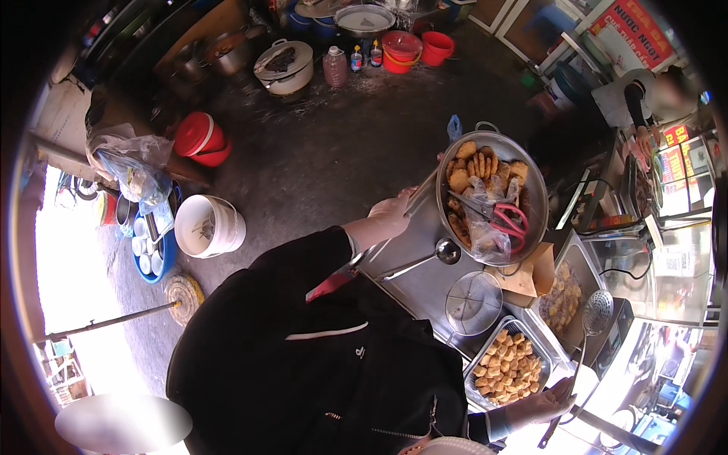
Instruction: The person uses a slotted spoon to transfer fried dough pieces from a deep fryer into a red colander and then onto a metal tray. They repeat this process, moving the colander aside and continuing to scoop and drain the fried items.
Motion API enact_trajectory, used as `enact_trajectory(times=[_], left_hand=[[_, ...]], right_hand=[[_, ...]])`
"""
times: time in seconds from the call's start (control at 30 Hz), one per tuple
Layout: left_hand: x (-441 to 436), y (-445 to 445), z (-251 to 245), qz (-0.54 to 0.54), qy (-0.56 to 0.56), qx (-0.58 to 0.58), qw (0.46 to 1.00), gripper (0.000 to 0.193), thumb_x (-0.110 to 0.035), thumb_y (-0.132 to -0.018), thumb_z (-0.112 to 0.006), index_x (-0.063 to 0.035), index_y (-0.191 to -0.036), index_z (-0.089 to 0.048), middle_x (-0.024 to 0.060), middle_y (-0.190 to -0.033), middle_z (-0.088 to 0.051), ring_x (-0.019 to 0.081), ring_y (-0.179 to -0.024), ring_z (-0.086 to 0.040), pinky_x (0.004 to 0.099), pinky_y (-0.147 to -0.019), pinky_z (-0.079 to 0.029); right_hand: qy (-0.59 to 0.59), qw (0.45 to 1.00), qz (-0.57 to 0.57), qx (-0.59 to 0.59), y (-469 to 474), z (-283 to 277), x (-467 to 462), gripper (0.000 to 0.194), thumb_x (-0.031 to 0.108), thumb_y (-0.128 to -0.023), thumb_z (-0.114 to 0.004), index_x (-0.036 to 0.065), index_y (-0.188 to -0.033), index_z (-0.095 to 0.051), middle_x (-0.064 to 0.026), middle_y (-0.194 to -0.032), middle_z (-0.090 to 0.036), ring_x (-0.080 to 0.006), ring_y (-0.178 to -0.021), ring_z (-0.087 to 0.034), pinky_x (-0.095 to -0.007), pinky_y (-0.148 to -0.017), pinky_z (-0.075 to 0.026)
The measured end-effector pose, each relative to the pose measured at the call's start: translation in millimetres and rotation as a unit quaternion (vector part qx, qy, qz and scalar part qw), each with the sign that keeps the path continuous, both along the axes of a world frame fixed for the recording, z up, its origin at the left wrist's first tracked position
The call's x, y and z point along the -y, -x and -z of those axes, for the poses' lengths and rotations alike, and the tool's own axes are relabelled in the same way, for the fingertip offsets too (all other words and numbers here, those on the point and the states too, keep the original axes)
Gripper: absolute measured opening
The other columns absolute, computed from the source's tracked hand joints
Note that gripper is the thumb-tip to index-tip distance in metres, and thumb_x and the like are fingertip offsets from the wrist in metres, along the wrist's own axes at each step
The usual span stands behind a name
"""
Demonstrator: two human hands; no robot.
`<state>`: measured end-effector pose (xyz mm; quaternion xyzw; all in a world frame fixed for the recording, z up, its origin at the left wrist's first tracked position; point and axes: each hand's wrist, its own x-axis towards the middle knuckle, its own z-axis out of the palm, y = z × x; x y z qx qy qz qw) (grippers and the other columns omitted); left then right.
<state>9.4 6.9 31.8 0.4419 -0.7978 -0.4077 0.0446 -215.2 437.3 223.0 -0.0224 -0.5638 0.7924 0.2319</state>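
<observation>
My left hand [389, 216], in a translucent glove, is shut around a long thin metal utensil, perhaps tongs, beside a steel basin [537, 227]. In that basin lie browned fried cakes [480, 162], clear plastic bags [486, 242] and pink-handled scissors [515, 222]. My right hand [546, 401], also gloved, grips the long handle of a slotted skimmer [598, 313], whose bowl is up by the fryer. Pieces lie in the fryer pan [560, 301]. Close to my right wrist, a basket-lined tray [475, 392] holds golden fried cubes [506, 367].
A ladle [447, 251] and a round wire strainer [473, 301] lie on the steel counter [406, 267]. Brown paper [532, 273] sits beside the basin. Behind stand a white bucket [227, 227] and red lidded bucket [199, 136]. Another person [634, 102] works at the far right.
</observation>
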Motion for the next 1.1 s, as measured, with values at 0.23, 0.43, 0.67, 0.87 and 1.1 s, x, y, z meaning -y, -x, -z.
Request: enact_trajectory(times=[0.23,0.43,0.67,0.87,1.1], left_hand=[[4,5,11,0.019,0.027,-0.014,0.999,0.038,-0.027,-0.088,-0.056,-0.007,-0.121,-0.052,0.0252,-0.107,-0.064,0.0436,-0.101,-0.061,0.0505,-0.085,-0.049],[6,12,8,-0.017,0.039,0.001,0.999,0.035,-0.017,-0.088,-0.06,-0.0087,-0.121,-0.053,0.0228,-0.107,-0.065,0.042,-0.103,-0.061,0.048,-0.087,-0.048],[11,13,29,0.017,0.073,-0.024,0.997,0.029,-0.01,-0.089,-0.059,-0.0033,-0.117,-0.053,0.0189,-0.101,-0.063,0.0321,-0.081,-0.066,0.0406,-0.074,-0.052],[8,17,25,-0.021,-0.015,0.01,1.0,0.034,-0.014,-0.088,-0.058,-0.0034,-0.12,-0.051,0.0238,-0.113,-0.061,0.0416,-0.109,-0.058,0.0473,-0.091,-0.047],[22,6,58,0.001,0.044,-0.036,0.998,0.034,-0.01,-0.089,-0.058,-0.0031,-0.121,-0.05,0.0184,-0.099,-0.062,0.0295,-0.078,-0.062,0.0394,-0.068,-0.05]], right_hand=[[0.007,0.999,-0.017,0.039,11,24,-41,0.04,0.026,-0.099,-0.046,-0.01,-0.116,-0.053,-0.0263,-0.117,-0.06,-0.032,-0.113,-0.06,-0.0416,-0.106,-0.044],[0.044,0.998,0.034,0.002,-5,-8,0,0.024,0.016,-0.098,-0.049,-0.002,-0.113,-0.047,-0.0246,-0.109,-0.061,-0.0342,-0.108,-0.062,-0.0398,-0.099,-0.051],[0.032,0.997,0.06,-0.027,-11,-7,-11,0.016,0.013,-0.098,-0.046,-0.002,-0.104,-0.051,-0.0211,-0.103,-0.063,-0.0298,-0.098,-0.065,-0.0381,-0.089,-0.056],[0.034,0.998,0.051,-0.028,-8,3,-22,0.016,0.012,-0.098,-0.045,-0.001,-0.103,-0.051,-0.019,-0.102,-0.063,-0.0282,-0.095,-0.066,-0.0372,-0.088,-0.057],[0.006,0.998,0.037,-0.04,-10,-5,-10,0.015,0.013,-0.098,-0.044,0.0,-0.103,-0.05,-0.0184,-0.102,-0.064,-0.0276,-0.097,-0.066,-0.0371,-0.089,-0.056]])
